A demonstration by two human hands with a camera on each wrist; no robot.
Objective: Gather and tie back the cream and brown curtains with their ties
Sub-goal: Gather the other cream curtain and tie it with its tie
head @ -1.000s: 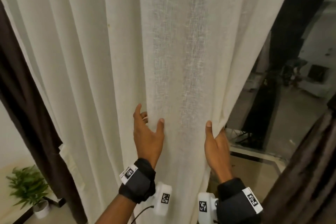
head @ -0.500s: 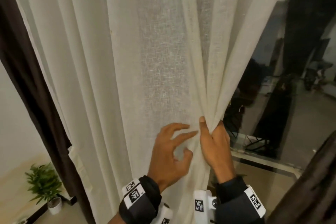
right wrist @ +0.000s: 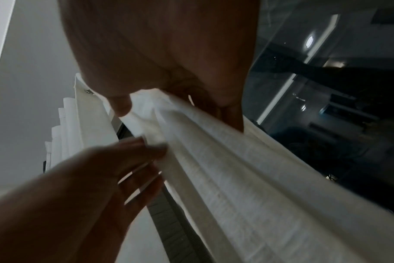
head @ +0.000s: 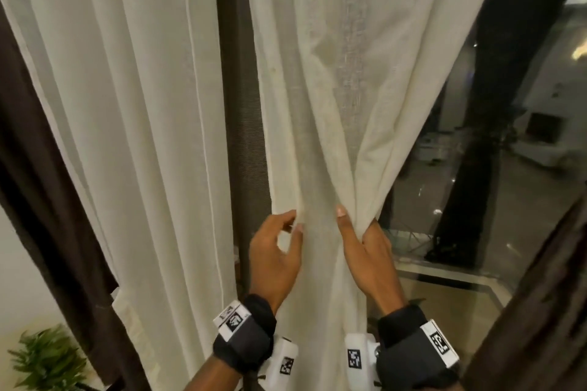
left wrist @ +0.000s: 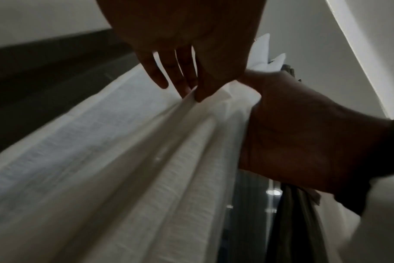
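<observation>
The right cream curtain hangs in the middle of the head view, drawn into a narrow bunch at hand height. My right hand grips the gathered folds from the right, thumb in front and fingers behind. My left hand pinches the curtain's left edge between thumb and fingers. The left wrist view shows the left hand's fingertips on a fold and the right hand wrapped round the bunch. A second cream curtain hangs to the left, with a cream tie dangling low. Brown curtains flank both sides.
A dark window post stands between the two cream panels. Window glass is bare on the right, with a sill below. The right brown curtain hangs close to my right arm. A potted plant sits on the floor at bottom left.
My left hand has gone from lying spread on the curtain's front to pinching its left edge. The panel is now bunched narrower, and the dark post shows beside it.
</observation>
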